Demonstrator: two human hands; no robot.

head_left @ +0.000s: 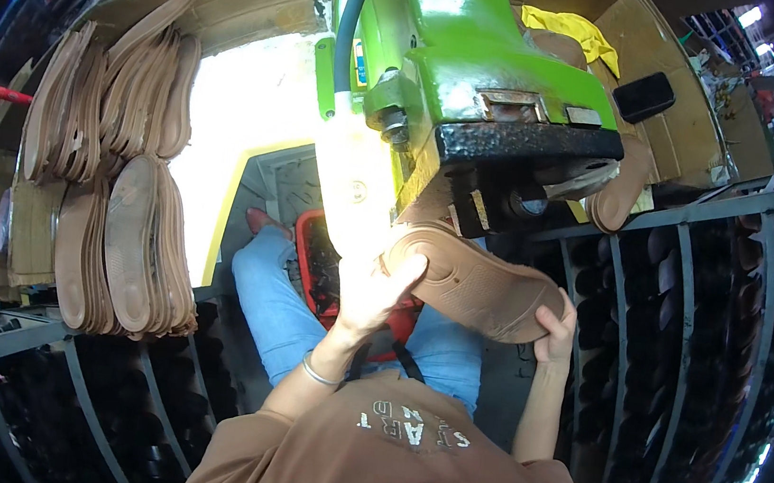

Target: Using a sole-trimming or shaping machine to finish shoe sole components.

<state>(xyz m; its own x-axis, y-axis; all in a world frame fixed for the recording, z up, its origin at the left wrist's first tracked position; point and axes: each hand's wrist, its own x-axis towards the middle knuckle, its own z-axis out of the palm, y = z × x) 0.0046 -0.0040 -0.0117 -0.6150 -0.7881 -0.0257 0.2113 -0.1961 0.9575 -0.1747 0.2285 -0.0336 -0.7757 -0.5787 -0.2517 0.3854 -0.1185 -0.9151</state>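
Both my hands hold one brown shoe sole [488,289] under the black head of a green machine [485,48]. The sole lies slantwise, its rounded end at the left and its other end lower at the right. My left hand [377,290] grips the left end, with the thumb on the upper face and the other fingers hidden. At the right end, my right hand [556,330] is closed on the edge, thumb on top. The far edge of the sole sits close to the machine's working part; whether they touch, I cannot tell.
Stacked brown soles [134,241] stand in several bundles at the left. More soles [620,194] lie at the right beside a cardboard box, with a yellow cloth [578,34] and a black block [644,97]. A red bin [314,257] is between my legs; metal racks [674,322] flank me.
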